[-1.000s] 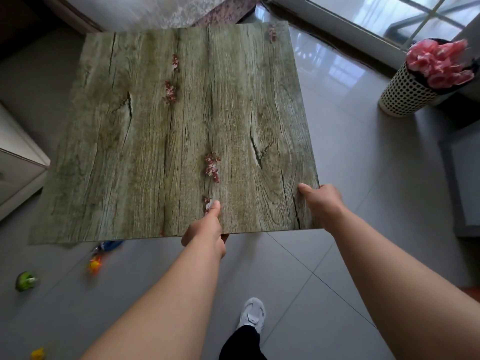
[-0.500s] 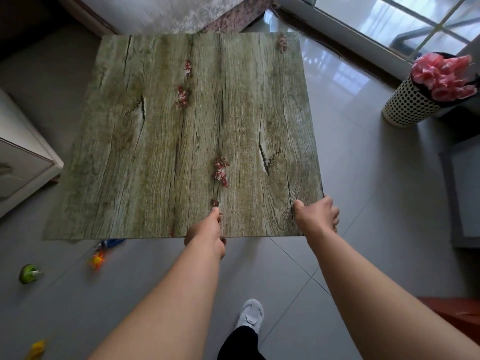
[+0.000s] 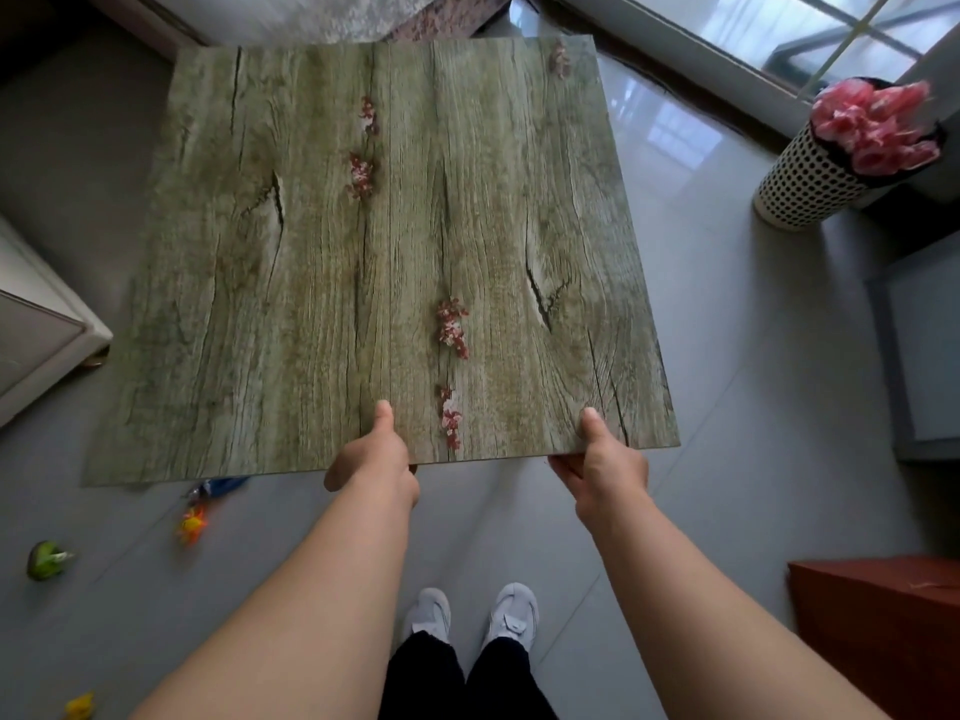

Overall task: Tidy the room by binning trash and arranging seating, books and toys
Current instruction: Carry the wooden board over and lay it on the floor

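A square table top (image 3: 311,262) with a green-grey wood print and small red flower marks fills the middle of the head view. My left hand (image 3: 374,459) grips its near edge, thumb on top and fingers underneath. My right hand (image 3: 605,459) grips the same edge further right, close to the near right corner, thumb on top. Small toys lie on the grey tiled floor at the lower left: an orange toy (image 3: 192,524), a green toy (image 3: 47,559), a yellow toy (image 3: 80,705) and a blue toy (image 3: 223,484) partly hidden under the table top.
A perforated white bin (image 3: 810,184) with pink stuff in it stands at the right by the glass door (image 3: 779,33). White furniture (image 3: 36,335) is at the left edge. A red-brown piece (image 3: 878,631) sits at the lower right. A rug (image 3: 441,18) lies beyond the table.
My right hand slid from the right corner to the near edge. The table top has shifted right and nearer to me. Both of my shoes now show below.
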The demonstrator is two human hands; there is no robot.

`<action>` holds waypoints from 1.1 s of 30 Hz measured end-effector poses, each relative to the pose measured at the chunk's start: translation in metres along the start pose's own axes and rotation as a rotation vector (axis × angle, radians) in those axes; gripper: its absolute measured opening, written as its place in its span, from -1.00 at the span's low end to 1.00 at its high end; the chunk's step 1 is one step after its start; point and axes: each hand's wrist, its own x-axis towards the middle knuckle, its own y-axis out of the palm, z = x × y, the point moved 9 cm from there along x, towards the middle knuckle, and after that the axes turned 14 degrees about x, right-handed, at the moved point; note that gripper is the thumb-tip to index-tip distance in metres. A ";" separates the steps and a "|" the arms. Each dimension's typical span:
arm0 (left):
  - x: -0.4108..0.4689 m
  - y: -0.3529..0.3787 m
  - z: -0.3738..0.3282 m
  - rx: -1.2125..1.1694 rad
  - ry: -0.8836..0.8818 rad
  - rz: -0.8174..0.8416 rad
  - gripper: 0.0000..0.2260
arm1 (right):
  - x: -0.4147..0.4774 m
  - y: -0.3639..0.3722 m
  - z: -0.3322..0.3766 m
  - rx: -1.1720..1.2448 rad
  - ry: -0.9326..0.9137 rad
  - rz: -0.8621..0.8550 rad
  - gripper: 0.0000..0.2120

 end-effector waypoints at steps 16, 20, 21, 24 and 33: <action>-0.082 0.067 0.004 -0.054 -0.058 0.101 -0.39 | 0.014 0.022 0.123 -0.079 -0.252 -0.024 -0.80; -0.110 0.094 0.027 -0.116 -0.088 0.121 -0.41 | 0.027 0.015 0.160 -0.148 -0.287 -0.032 -0.76; -0.116 0.103 0.034 -0.157 -0.098 0.130 -0.42 | 0.031 0.012 0.169 -0.171 -0.291 -0.038 -0.74; -0.136 0.130 0.060 -0.250 -0.134 0.164 -0.45 | 0.048 -0.001 0.191 -0.222 -0.289 -0.036 -0.73; -0.192 0.185 0.121 -0.338 -0.217 0.174 -0.40 | 0.111 -0.030 0.236 -0.322 -0.254 0.044 -0.60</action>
